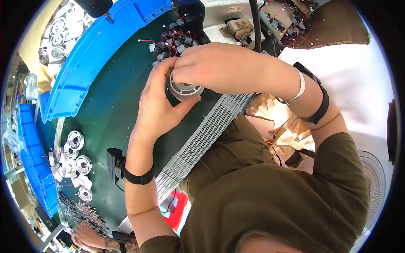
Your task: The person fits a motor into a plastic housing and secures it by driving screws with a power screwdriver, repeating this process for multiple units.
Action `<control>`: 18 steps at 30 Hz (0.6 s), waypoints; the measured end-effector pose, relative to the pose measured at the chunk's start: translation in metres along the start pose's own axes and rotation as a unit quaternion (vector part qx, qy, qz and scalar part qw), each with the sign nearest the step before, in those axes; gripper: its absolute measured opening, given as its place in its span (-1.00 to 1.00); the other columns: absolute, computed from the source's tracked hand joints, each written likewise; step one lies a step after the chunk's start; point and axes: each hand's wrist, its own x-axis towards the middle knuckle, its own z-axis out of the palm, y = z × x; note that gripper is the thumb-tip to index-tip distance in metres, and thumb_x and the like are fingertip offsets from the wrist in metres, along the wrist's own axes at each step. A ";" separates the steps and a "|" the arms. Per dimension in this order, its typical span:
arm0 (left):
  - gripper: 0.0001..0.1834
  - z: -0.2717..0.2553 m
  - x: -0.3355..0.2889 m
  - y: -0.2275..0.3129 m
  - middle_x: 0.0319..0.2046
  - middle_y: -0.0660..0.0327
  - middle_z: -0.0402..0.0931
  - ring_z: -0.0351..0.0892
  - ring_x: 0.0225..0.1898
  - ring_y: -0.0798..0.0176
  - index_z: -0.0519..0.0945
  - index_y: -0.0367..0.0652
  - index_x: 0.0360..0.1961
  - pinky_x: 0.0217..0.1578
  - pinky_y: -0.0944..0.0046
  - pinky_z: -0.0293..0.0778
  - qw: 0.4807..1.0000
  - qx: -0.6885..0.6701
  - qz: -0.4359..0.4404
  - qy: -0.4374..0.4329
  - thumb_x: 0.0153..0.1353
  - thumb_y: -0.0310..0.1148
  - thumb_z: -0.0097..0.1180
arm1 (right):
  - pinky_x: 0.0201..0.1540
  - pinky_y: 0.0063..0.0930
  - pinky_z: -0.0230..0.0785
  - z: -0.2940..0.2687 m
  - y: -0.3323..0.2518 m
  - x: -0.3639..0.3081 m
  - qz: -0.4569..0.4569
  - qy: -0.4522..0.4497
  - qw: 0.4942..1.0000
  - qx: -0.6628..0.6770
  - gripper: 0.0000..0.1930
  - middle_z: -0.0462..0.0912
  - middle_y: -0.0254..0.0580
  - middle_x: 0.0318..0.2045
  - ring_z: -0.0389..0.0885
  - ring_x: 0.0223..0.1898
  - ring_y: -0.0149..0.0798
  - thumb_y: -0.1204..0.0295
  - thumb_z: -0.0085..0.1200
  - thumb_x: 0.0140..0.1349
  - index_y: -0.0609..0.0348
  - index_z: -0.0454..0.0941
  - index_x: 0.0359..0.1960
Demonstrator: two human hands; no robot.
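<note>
A white round plastic housing (184,91) with a slotted, ring-shaped top stands over the green work surface. My left hand (155,103) is curled around its left side, the thumb along the near rim and the fingers at the far side. From the right, my right hand (202,66) reaches over the housing with its fingers bent and closed at the top. Whatever those fingers pinch is hidden beneath them. Just beyond my hands lies a pile of small grey motors (179,41) with red and black wires.
White round housings (76,162) are clustered at the left. A co-worker's hand (87,237) is near a heap of thin metal pieces (82,213). Blue trays (86,69) curve along the far side, under a black power screwdriver (95,6). A perforated white strip (204,135) edges the table.
</note>
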 end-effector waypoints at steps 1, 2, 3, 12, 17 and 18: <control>-0.27 0.002 0.000 0.001 -0.10 0.07 0.48 0.53 -0.09 0.02 0.32 -0.16 0.06 -0.11 0.18 0.46 1.000 0.026 0.002 0.012 -0.20 -0.44 0.38 | -0.30 -0.28 0.39 -0.002 -0.003 0.001 -0.003 -0.010 0.999 -0.033 -0.93 0.45 -0.16 -0.47 0.49 -0.34 -0.07 0.56 0.00 0.01 0.20 0.40 -0.44; -0.25 0.003 0.000 0.001 -0.10 0.07 0.49 0.53 -0.09 0.02 0.31 -0.16 0.07 -0.11 0.18 0.47 0.998 0.052 0.007 0.024 -0.22 -0.43 0.39 | -0.31 -0.29 0.39 -0.006 -0.006 0.002 -0.005 -0.019 0.998 -0.068 -0.95 0.44 -0.17 -0.49 0.49 -0.35 -0.08 0.55 -0.03 0.01 0.20 0.38 -0.46; -0.25 0.002 0.000 0.001 -0.10 0.07 0.49 0.53 -0.09 0.02 0.31 -0.16 0.07 -0.11 0.18 0.47 0.998 0.050 0.007 0.025 -0.22 -0.43 0.39 | -0.31 -0.29 0.39 -0.009 -0.006 0.003 -0.004 -0.021 0.997 -0.069 -0.95 0.44 -0.17 -0.49 0.49 -0.35 -0.08 0.55 -0.03 0.01 0.20 0.38 -0.46; -0.24 0.004 -0.005 -0.004 -0.11 0.04 0.50 0.53 -0.10 -0.03 0.32 -0.14 0.08 -0.13 0.16 0.48 0.999 0.037 0.003 0.027 -0.22 -0.38 0.39 | -0.35 -0.40 0.47 -0.017 -0.026 0.022 -0.043 -0.219 0.953 -0.206 -0.91 0.49 -0.16 -0.53 0.55 -0.37 -0.22 0.52 0.07 -0.09 0.24 0.45 -0.66; -0.25 0.006 -0.004 -0.008 -0.15 0.05 0.52 0.54 -0.13 -0.04 0.33 -0.15 0.07 -0.17 0.15 0.49 0.999 0.011 0.007 0.035 -0.21 -0.36 0.40 | -0.34 -0.36 0.48 -0.019 -0.022 0.030 0.005 -0.224 0.956 -0.192 -0.93 0.52 -0.09 -0.48 0.56 -0.35 -0.10 0.52 0.04 -0.06 0.27 0.45 -0.56; -0.26 0.007 -0.004 -0.008 -0.15 0.05 0.53 0.54 -0.14 -0.03 0.33 -0.15 0.06 -0.17 0.15 0.49 0.999 -0.001 0.012 0.042 -0.21 -0.36 0.40 | -0.32 -0.34 0.48 -0.017 -0.017 0.027 0.016 -0.199 0.964 -0.177 -0.93 0.52 -0.08 -0.45 0.55 -0.34 -0.07 0.53 0.02 -0.04 0.27 0.45 -0.50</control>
